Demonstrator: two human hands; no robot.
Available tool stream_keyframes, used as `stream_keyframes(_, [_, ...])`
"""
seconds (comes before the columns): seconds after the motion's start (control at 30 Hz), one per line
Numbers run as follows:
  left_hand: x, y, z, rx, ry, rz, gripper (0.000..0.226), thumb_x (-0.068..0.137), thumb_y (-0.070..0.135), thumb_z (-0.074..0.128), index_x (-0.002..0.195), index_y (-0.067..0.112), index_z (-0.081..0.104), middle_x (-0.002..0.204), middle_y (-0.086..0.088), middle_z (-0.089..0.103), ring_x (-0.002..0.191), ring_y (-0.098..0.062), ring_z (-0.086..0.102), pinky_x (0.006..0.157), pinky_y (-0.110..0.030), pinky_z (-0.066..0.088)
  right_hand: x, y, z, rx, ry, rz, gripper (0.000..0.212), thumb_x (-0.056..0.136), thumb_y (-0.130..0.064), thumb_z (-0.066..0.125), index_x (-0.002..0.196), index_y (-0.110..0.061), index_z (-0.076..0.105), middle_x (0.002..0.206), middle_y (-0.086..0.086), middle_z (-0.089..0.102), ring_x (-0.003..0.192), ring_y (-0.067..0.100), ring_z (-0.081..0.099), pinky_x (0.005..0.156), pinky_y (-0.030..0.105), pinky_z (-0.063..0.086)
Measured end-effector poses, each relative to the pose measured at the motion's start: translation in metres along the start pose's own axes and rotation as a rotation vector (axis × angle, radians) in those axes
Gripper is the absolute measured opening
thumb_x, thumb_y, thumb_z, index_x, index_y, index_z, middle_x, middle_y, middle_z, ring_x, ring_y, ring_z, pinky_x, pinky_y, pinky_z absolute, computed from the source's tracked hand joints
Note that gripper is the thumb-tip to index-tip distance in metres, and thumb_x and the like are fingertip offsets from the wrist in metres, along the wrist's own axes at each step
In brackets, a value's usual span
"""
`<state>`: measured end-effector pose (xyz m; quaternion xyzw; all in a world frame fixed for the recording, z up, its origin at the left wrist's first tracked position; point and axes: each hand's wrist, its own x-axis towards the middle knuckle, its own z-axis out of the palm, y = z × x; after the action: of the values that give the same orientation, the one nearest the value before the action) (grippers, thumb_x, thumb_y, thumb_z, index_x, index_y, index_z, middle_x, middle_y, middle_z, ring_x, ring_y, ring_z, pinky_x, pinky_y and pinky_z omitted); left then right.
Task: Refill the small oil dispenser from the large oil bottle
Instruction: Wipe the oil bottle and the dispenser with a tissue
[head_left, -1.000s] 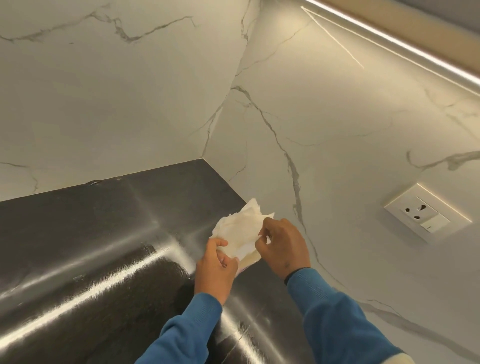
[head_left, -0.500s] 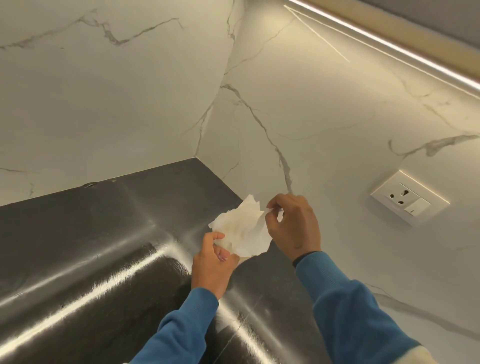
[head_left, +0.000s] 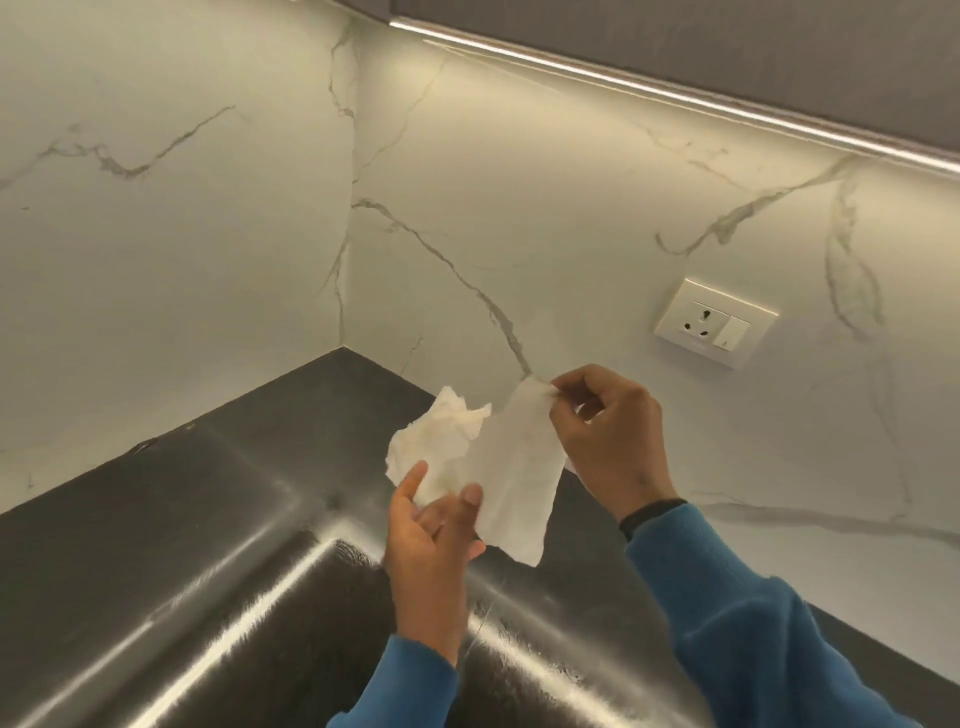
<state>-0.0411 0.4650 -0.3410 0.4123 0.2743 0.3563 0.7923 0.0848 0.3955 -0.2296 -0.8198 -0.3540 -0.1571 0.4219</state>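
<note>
Plainly, neither the small oil dispenser nor the large oil bottle is seen in the head view, so their whereabouts cannot be told; only a crumpled, faintly yellow-stained paper tissue (head_left: 467, 462) is being handled above the dark polished desk (head_left: 156, 545). The tissue is pinched at its upper edge by the grip of the right hand (head_left: 608, 441), thumb and forefinger closed tightly on it, while the remaining fingers are curled loosely behind. Below and to the left of that grip, the crumpled part of the sheet is supported by the left hand (head_left: 431, 535), whose fingers are held fairly straight and spread, with the fingertips (head_left: 471, 496) pressed against the paper rather than wrapped round it. Both forearms, in blue sleeves (head_left: 727, 623), are raised from below, the right wrist being bent so the back of the hand faces the camera. It is judged that the thin sheet could be torn if it is pulled apart too hard between the two hands, since it is held only at an edge. It might also be dropped onto the desk, because the left hand's hold is so light. Any oil in the tissue could then be smeared on the glossy surface. A wall socket (head_left: 714, 322) is seen well above and right of the right grip.
</note>
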Motion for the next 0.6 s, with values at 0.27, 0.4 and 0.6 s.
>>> stream_keyframes(0.27, [-0.033, -0.032, 0.02, 0.281, -0.049, -0.032, 0.008, 0.088, 0.008, 0.073, 0.087, 0.016, 0.074, 0.087, 0.001, 0.077, 0.087, -0.024, 0.073, 0.07, -0.036, 0.059, -0.063, 0.036, -0.066, 0.123, 0.046, 0.228, 0.012, 0.088, -0.011, 0.072, 0.085, -0.022, 0.073, 0.074, -0.009, 0.069, 0.059, 0.001, 0.053, 0.056, 0.012, 0.044])
stream_keyframes(0.4, [-0.057, -0.041, 0.044, 0.329, -0.106, -0.048, 0.007, 0.092, 0.007, 0.068, 0.086, 0.011, 0.071, 0.087, -0.002, 0.075, 0.084, -0.023, 0.069, 0.066, -0.034, 0.057, -0.096, 0.06, -0.103, 0.162, 0.09, 0.341, 0.014, 0.09, -0.009, 0.069, 0.086, -0.022, 0.072, 0.076, -0.005, 0.071, 0.066, 0.012, 0.062, 0.057, 0.017, 0.05])
stream_keyframes(0.6, [-0.115, -0.052, 0.09, 0.435, -0.252, 0.036, 0.012, 0.098, 0.007, 0.055, 0.088, 0.01, 0.06, 0.086, 0.0, 0.068, 0.081, -0.017, 0.065, 0.071, -0.036, 0.057, -0.153, 0.097, -0.172, 0.192, 0.164, 0.466, 0.009, 0.089, -0.016, 0.071, 0.09, -0.025, 0.071, 0.079, -0.004, 0.07, 0.072, 0.014, 0.064, 0.065, 0.019, 0.053])
